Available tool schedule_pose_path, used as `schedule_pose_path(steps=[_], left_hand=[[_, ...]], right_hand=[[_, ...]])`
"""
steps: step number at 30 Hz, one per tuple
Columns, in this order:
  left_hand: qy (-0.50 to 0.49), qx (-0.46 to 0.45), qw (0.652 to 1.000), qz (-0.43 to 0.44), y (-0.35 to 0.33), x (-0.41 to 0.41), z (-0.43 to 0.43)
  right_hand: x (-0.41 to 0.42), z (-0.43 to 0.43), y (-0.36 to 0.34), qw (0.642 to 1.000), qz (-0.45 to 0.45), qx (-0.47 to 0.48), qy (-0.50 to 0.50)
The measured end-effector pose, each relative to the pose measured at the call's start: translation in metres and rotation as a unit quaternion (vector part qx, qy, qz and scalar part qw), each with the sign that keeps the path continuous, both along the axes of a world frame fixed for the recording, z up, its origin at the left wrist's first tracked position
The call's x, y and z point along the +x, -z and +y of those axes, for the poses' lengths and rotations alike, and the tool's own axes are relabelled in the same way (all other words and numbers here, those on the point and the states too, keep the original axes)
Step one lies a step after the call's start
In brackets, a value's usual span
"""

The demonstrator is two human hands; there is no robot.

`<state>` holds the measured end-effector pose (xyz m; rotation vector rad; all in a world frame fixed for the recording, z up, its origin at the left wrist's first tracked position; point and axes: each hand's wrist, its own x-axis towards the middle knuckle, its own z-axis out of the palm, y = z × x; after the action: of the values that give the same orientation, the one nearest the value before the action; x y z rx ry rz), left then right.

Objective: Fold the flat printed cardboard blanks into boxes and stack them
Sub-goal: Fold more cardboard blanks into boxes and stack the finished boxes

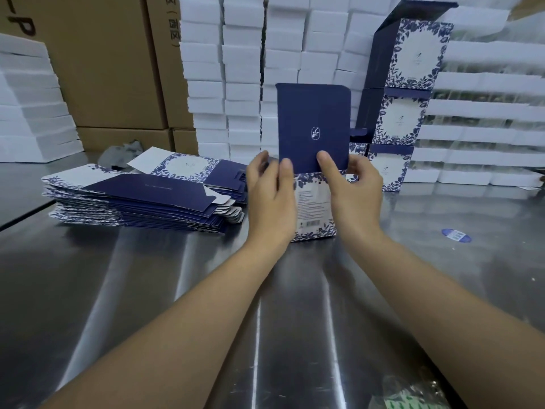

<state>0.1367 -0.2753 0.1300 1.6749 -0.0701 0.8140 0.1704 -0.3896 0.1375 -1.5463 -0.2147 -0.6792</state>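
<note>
Both hands grip one half-formed box (pixel 314 208) at centre, standing upright on the steel surface (pixel 177 290). Left hand (pixel 271 196) is curled round its left edge with the thumb on the front. Right hand (pixel 351 190) is curled round the right edge, thumb pressed on the base of the navy lid flap (pixel 312 125). Lid flap stands straight up, small white emblem on it. Box body below is white with blue floral print, small text and a barcode, largely covered by the hands; fingers behind the box are hidden. Just left, a pile of flat blanks (pixel 132 202) lies on the surface, same navy and floral print, top ones fanned out and askew. Behind and to the right, finished boxes (pixel 401 113) are stacked three high, top one with its lid up, lowest one partly hidden by the right hand. A small navy piece shows between that column and the lid flap, cannot tell what. At the back is a wall of white blocks (pixel 241 84), with a second white pile (pixel 29 113) far left. Brown cartons (pixel 103 69) stand back left, print cut off. Grey cloth (pixel 124 156) lies crumpled behind the blanks. Blue oval sticker (pixel 456 235) sits on the surface at right. At the bottom right edge is a clear bag with green print (pixel 413 399), cut off and blurry.
</note>
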Motion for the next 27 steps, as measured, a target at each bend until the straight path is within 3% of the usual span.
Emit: schedule_pose_path(steps=[3,8,12,16,22,27], left_hand=[[-0.063,-0.029,0.998,0.003,-0.003,0.001,0.009],[-0.066,-0.091,0.993,-0.048,-0.007,-0.001,0.014],[-0.096,0.022,0.992,-0.081,-0.006,-0.003,0.017],[-0.077,0.101,0.99,-0.061,0.002,-0.002,0.021],[-0.068,0.125,0.989,-0.049,0.009,0.0,0.023],[-0.063,0.123,0.988,-0.063,0.009,0.004,0.024]], right_hand=[[0.001,0.001,0.001,1.0,-0.011,-0.012,0.002],[-0.003,0.003,0.001,0.999,-0.025,0.018,-0.012],[-0.006,0.004,0.003,0.993,-0.084,-0.085,0.011],[-0.008,0.009,0.01,0.979,-0.091,-0.178,0.04],[-0.003,0.003,0.014,0.968,-0.06,-0.243,-0.008],[-0.001,0.004,0.012,0.964,-0.097,-0.249,-0.004]])
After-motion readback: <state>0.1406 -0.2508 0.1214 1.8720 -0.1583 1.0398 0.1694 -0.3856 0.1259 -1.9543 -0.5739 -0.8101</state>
